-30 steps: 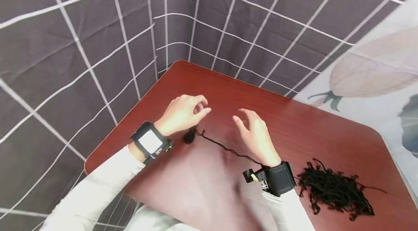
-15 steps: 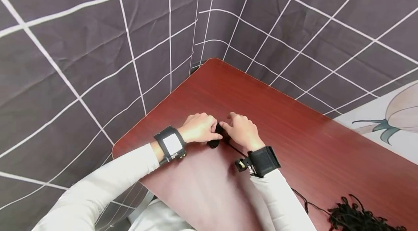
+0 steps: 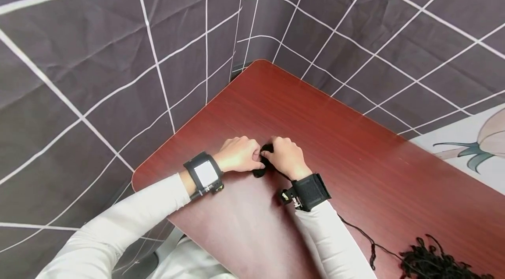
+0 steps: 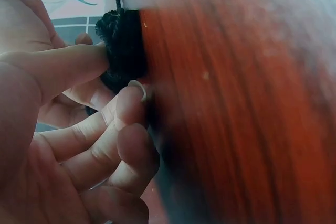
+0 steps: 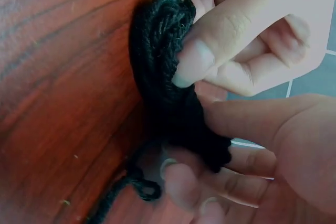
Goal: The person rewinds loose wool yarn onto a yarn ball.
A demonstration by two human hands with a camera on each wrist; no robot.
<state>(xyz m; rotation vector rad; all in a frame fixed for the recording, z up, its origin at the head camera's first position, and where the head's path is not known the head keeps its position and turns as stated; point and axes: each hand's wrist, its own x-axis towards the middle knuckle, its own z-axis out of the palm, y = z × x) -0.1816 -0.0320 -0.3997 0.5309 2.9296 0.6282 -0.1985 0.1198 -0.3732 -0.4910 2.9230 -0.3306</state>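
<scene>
A small wound bundle of black yarn [image 3: 259, 172] is between my two hands, close over the table. My left hand [image 3: 238, 155] pinches it from the left, its thumb [image 5: 195, 62] lying along the coils in the right wrist view. From the other side my right hand [image 3: 288, 158] grips the bundle with its thumb and curled fingers. The left wrist view shows the bundle's folded end [image 4: 125, 45] with the left thumb against it. A yarn strand [image 5: 118, 195] with a small loop runs off from the bundle beneath the right hand.
The strand trails across the reddish-brown wooden table [image 3: 315, 130] to a tangled heap of black yarn [image 3: 435, 259] at the lower right. A dark grid-patterned curtain [image 3: 189, 29] stands along the left and back table edges.
Both hands were apart in the air a second ago, with the bundle on the table. They came together at the bundle and now grip it. The view has shifted left.
</scene>
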